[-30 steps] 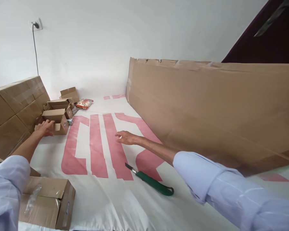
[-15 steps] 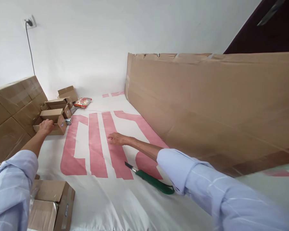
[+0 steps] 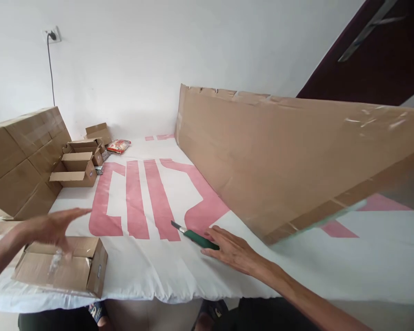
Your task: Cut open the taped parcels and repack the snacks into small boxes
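The right hand's fingers part around the handle end of a green-handled utility knife, its dark blade beyond their tips; whether they grip, I cannot tell. The left hand, blurred, holds nothing, fingers spread over a brown cardboard box.

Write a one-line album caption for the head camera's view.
Right hand at a green-handled knife, left hand blurred over a taped carton, open boxes farther back.
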`<state>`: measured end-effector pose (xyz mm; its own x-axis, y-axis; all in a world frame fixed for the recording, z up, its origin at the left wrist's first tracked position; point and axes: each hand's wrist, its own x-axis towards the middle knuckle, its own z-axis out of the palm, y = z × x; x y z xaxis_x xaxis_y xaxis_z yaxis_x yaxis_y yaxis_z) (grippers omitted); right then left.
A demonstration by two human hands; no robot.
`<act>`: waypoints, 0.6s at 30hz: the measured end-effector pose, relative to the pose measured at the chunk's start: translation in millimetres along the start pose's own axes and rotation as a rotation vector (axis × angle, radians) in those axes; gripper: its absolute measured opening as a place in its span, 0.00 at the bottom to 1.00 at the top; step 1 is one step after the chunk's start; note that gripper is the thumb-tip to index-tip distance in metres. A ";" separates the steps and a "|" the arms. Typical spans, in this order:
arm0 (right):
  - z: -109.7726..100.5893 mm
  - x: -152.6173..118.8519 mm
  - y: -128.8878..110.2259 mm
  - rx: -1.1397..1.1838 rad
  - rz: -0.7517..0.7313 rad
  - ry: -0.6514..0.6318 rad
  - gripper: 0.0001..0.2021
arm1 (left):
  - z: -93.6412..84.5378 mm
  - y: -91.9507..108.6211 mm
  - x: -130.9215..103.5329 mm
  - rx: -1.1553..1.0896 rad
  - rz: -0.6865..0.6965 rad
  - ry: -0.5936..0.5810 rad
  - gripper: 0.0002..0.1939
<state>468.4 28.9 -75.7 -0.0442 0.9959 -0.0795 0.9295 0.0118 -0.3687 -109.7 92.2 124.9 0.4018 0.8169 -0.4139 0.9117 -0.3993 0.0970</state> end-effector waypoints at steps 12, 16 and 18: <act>24.5 -14.2 -1.1 0.006 -0.042 -0.004 0.14 | 66.1 68.6 -61.6 0.163 -0.058 0.114 0.66; 28.8 -13.0 -2.3 -0.004 -0.050 0.036 0.12 | 69.6 97.4 -43.7 0.136 0.041 0.240 0.60; 30.1 -9.9 -3.2 -0.011 -0.072 0.046 0.12 | 72.2 116.7 -25.6 0.120 0.117 0.319 0.58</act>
<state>454.8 16.3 -101.7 -0.0942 0.9955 -0.0101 0.9284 0.0842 -0.3619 -19.8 -5.3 81.4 0.5270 0.8438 -0.1012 0.8487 -0.5287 0.0122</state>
